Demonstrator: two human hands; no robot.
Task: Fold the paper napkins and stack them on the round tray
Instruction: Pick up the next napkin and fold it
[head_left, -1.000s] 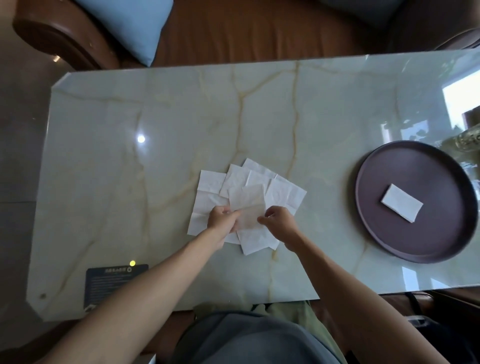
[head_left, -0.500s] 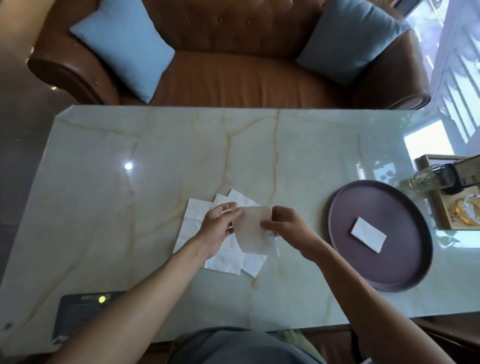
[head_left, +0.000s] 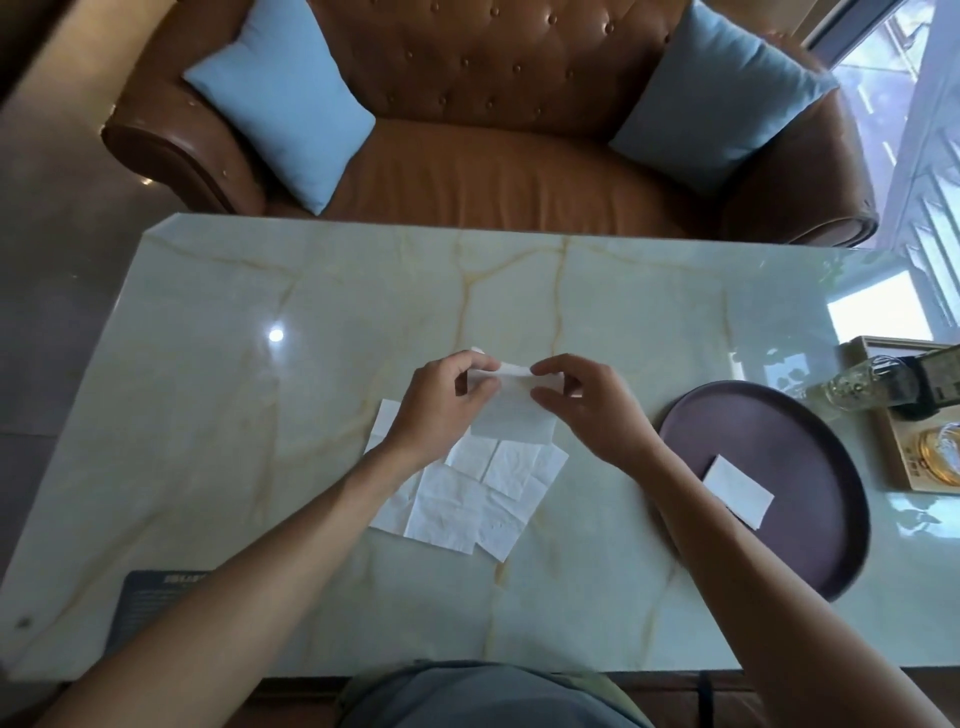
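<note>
pinching one napkin above the loose pile, left hand and right hand grip its far edge; round tray right.

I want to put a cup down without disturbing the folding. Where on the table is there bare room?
The widest bare stretch is the table's left half, between the loose napkins and the left edge. The strip along the sofa side is also bare. The right end is crowded: tray, bottle, wooden box.
</note>
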